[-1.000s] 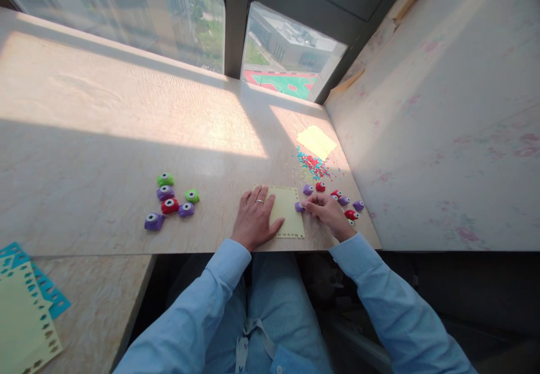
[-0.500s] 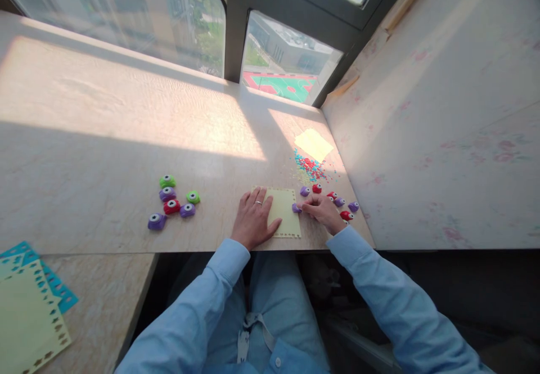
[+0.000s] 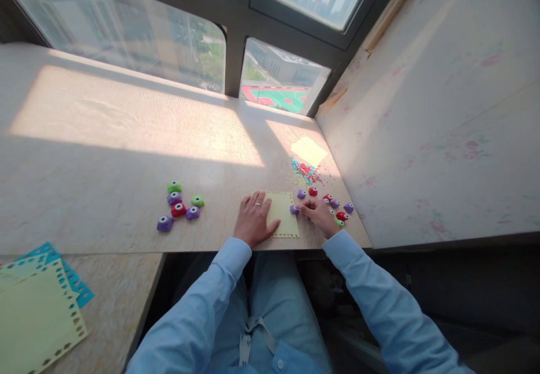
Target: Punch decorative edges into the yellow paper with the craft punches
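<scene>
My left hand (image 3: pixel 254 220) lies flat with fingers spread on a yellow paper sheet (image 3: pixel 283 216) whose edges are punched with small holes. My right hand (image 3: pixel 317 215) is closed on a small purple punch (image 3: pixel 294 209) at the sheet's right edge, fingers pressed on top of it. Several more small punches (image 3: pixel 337 208), purple, red and green, lie just right of that hand.
A cluster of several punches (image 3: pixel 179 207) sits left on the table. A pile of coloured paper bits (image 3: pixel 306 172) and a yellow sheet (image 3: pixel 309 151) lie beyond. Punched yellow and blue sheets (image 3: pixel 40 306) lie at lower left. A wall (image 3: pixel 430 109) stands to the right, windows ahead.
The view has tilted up and back a little; both hands stay on the yellow sheet and the purple punch in the same pose.
</scene>
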`<state>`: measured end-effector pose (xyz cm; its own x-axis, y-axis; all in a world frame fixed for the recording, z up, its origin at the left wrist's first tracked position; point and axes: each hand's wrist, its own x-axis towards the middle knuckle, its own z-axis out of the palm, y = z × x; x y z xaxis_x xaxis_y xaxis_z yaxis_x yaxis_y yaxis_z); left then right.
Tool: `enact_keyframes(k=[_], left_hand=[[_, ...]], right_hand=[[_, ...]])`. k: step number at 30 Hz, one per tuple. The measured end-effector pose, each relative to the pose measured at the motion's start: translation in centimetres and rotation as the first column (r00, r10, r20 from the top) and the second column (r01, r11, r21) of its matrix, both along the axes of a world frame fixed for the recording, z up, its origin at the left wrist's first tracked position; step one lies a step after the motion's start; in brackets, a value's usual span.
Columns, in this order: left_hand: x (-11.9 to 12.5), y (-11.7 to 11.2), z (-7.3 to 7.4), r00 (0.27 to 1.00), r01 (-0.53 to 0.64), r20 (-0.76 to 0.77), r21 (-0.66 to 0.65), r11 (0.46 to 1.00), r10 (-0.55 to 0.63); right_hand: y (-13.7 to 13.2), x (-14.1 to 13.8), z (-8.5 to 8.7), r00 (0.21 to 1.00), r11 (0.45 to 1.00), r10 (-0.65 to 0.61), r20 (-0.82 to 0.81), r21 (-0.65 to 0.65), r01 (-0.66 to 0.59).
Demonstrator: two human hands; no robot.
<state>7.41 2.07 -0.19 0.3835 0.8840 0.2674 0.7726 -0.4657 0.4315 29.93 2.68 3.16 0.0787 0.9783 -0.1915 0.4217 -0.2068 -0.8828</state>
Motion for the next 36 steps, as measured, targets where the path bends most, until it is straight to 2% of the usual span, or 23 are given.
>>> enact_keyframes(k=[3, 8, 14, 17, 19, 22, 25, 27, 29, 31, 36], left_hand=[[0.0, 0.0, -0.1, 1.000, -0.001, -0.019, 0.008, 1.000, 0.001], [0.0, 0.0, -0.3, 1.000, 0.004, -0.023, 0.020, 1.000, -0.003], [0.0, 0.1, -0.3, 1.000, 0.001, -0.026, 0.023, 1.000, -0.001], [0.0, 0.1, -0.3, 1.000, 0.001, -0.024, 0.024, 1.000, 0.000], [0.0, 0.1, -0.4, 1.000, 0.000, -0.017, 0.025, 1.000, 0.000], [0.0, 0.2, -0.4, 1.000, 0.001, -0.012, 0.027, 1.000, -0.001], [0.0, 0.2, -0.4, 1.000, 0.001, -0.018, 0.030, 1.000, -0.001], [0.0, 0.2, -0.4, 1.000, 0.000, -0.029, 0.032, 0.999, 0.001], [0.0, 0.2, -0.4, 0.999, 0.000, -0.041, 0.034, 0.999, 0.002], [-0.1, 0.2, -0.4, 0.999, 0.002, -0.046, 0.036, 0.999, -0.001], [0.0, 0.2, -0.4, 0.999, -0.002, -0.038, 0.041, 0.999, 0.004]], right_hand=[[-0.5, -0.2, -0.7, 1.000, 0.995, -0.001, 0.005, 0.096, 0.001], [-0.4, 0.6, -1.3, 0.952, 0.969, 0.065, 0.298, 0.208, -0.131], [0.0, 1.8, -0.7, 0.904, 0.944, -0.049, 0.425, 0.317, -0.097], [-0.2, 2.1, -0.5, 0.922, 0.928, -0.108, 0.371, 0.370, -0.040], [-0.4, 2.1, -0.4, 0.949, 0.923, -0.159, 0.272, 0.382, 0.045], [-0.8, 1.7, -0.4, 0.988, 0.958, -0.143, 0.057, 0.258, 0.124], [-1.1, 1.0, -0.4, 0.996, 0.994, -0.023, -0.089, 0.102, 0.032], [-1.1, 0.6, -0.4, 0.996, 0.988, -0.031, -0.081, 0.149, 0.043], [-1.2, 0.3, -0.4, 0.991, 0.953, -0.118, -0.063, 0.273, 0.131], [-1.3, 0.2, -0.4, 0.981, 0.923, -0.170, -0.095, 0.332, 0.193], [-2.5, 0.8, -0.4, 0.972, 0.942, -0.159, -0.172, 0.267, 0.202]])
